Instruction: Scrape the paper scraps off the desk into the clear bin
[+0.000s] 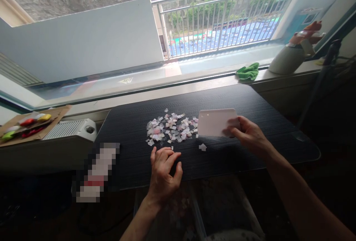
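Observation:
My right hand (249, 132) grips the right end of a flat pale plastic board (214, 122) with rounded corners and two small dots or holes near its upper left. The board's left edge is beside a loose pile of small pale paper-like pieces (174, 124), and I cannot tell whether they touch. Just in front of the pile, my left hand (167, 168) is low over the table with its fingers bent and apart, holding nothing. A tiny piece (172, 148) lies by its fingertips. Several overlapping pieces (203, 147) lie below the board.
All this is on a dark wood-grain table (236, 96). A blurred-out pale item (98, 170) is at its left corner. A green cloth (247, 71) and a pale jug-like container (287, 59) stand on the sill. Cardboard (55, 116) with colourful objects lies left. A bin (198, 211) is below.

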Motion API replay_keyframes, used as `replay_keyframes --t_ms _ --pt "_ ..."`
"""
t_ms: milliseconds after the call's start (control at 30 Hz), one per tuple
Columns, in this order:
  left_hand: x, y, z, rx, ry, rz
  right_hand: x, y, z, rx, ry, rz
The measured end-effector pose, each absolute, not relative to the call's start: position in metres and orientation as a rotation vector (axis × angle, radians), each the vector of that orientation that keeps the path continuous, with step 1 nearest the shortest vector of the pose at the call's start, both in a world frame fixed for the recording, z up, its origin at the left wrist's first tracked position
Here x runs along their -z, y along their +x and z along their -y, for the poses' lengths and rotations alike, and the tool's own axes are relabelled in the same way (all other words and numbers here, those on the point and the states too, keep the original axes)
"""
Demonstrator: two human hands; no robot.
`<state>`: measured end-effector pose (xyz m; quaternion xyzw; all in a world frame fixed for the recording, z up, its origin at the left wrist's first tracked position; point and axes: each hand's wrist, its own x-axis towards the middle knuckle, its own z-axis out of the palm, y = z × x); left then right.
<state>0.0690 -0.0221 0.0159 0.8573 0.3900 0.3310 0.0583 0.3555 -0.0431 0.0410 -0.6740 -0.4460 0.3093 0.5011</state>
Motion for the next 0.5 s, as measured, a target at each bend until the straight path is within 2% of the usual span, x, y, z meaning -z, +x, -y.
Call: replay_keyframes --t_ms 500 --pt "-0.014 0.068 0.022 -1.004 2.605 -1.186 -0.049 0.367 0.065 -0.957 -1.688 1.042"
